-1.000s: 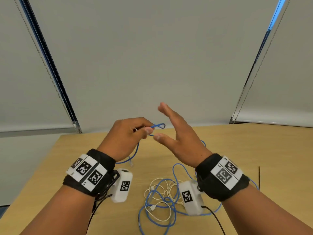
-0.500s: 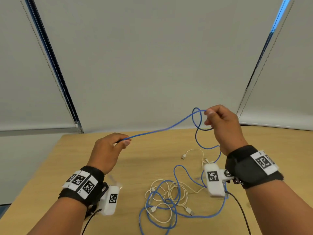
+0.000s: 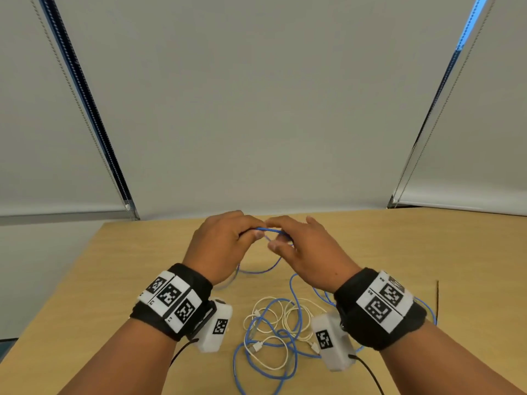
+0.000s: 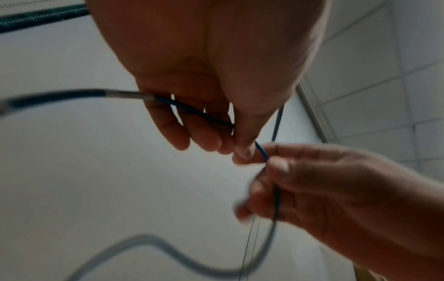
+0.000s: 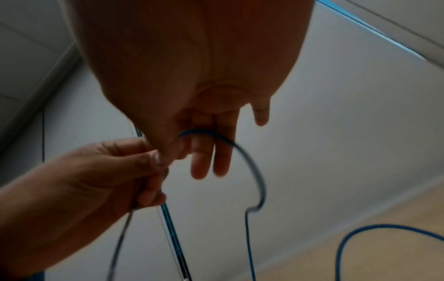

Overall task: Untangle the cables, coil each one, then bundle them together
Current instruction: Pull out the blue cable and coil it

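Above the far middle of the table my two hands meet fingertip to fingertip. My left hand [image 3: 248,232] pinches the blue cable [image 3: 269,230] between thumb and fingers; the left wrist view shows the cable [image 4: 192,111] crossing under the fingers of this hand [image 4: 230,150]. Right beside it, my right hand [image 3: 281,235] pinches the same cable with thumb and forefinger [image 4: 276,161]. In the right wrist view a blue loop [image 5: 240,150] arcs over its straight fingers [image 5: 209,163]. Slack hangs down to a tangle with a white cable [image 3: 273,317] on the table.
The blue and white tangle [image 3: 256,340] lies on the wooden table [image 3: 114,280] between my forearms. A blue strand [image 3: 427,309] runs out past my right wrist. Grey blinds close off the back beyond the table's far edge.
Half a second ago the hands were apart with the blue cable stretched between them. The right hand has come down and left to meet the left hand, so a short loop hangs between them.
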### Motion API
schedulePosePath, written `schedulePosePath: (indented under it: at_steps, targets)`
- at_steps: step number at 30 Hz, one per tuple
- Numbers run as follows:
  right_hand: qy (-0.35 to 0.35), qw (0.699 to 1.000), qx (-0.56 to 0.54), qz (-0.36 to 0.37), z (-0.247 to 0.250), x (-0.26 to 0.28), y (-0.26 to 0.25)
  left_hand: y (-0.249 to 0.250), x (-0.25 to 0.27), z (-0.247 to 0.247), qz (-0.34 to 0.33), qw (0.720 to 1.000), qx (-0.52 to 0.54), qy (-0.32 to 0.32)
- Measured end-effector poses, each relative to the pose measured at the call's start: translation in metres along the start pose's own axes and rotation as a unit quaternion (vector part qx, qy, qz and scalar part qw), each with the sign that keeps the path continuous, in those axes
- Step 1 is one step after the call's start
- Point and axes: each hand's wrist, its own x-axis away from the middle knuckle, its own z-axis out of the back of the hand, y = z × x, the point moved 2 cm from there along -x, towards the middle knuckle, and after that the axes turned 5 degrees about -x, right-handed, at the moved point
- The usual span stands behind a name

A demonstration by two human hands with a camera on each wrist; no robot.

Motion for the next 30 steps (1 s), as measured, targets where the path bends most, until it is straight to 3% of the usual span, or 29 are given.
schedulePosePath:
  at_steps: [2,4,6,8,10,13,16,18,20,23,25,27,29,30]
  targets:
    - [0.036,0.996,-0.076,-0.011,0.009,0.0,0.004,-0.01,-0.002,0.003,0.038,0.998,0.039,0.019]
    - [0.106,0.982,-0.15,-0.032,0.023,-0.001,0.015,-0.026,0.002,0.002,0.121,0.984,0.132,0.017]
    - [0.152,0.966,-0.2,-0.064,0.035,-0.002,0.027,-0.039,0.012,-0.001,0.202,0.944,0.262,0.007]
    - [0.14,0.958,-0.237,-0.084,0.036,-0.002,0.036,-0.045,0.023,-0.005,0.238,0.907,0.346,-0.019]
    - [0.135,0.946,-0.28,-0.09,0.034,-0.001,0.045,-0.047,0.03,-0.012,0.245,0.901,0.354,-0.053]
    - [0.181,0.915,-0.342,-0.118,0.033,0.001,0.06,-0.05,0.04,-0.02,0.255,0.902,0.334,-0.095]
    - [0.225,0.87,-0.39,-0.201,0.031,0.004,0.079,-0.054,0.05,-0.021,0.271,0.897,0.332,-0.108]
    - [0.23,0.855,-0.394,-0.248,0.027,0.007,0.09,-0.053,0.053,-0.021,0.288,0.879,0.364,-0.106]
    - [0.214,0.871,-0.357,-0.262,0.018,0.009,0.095,-0.048,0.052,-0.021,0.32,0.818,0.471,-0.084]
    - [0.148,0.931,-0.245,-0.225,-0.003,0.015,0.089,-0.043,0.042,-0.014,0.344,0.653,0.674,0.014]
    - [0.064,0.964,-0.179,-0.184,-0.023,0.021,0.076,-0.044,0.033,-0.006,0.307,0.588,0.743,0.086]
    - [-0.028,0.98,-0.143,-0.134,-0.044,0.028,0.058,-0.043,0.025,0.002,0.267,0.578,0.76,0.131]
    - [-0.104,0.979,-0.153,-0.09,-0.061,0.034,0.035,-0.043,0.021,0.007,0.249,0.607,0.737,0.162]
    - [-0.131,0.977,-0.153,-0.069,-0.066,0.035,0.025,-0.043,0.02,0.008,0.244,0.634,0.713,0.174]
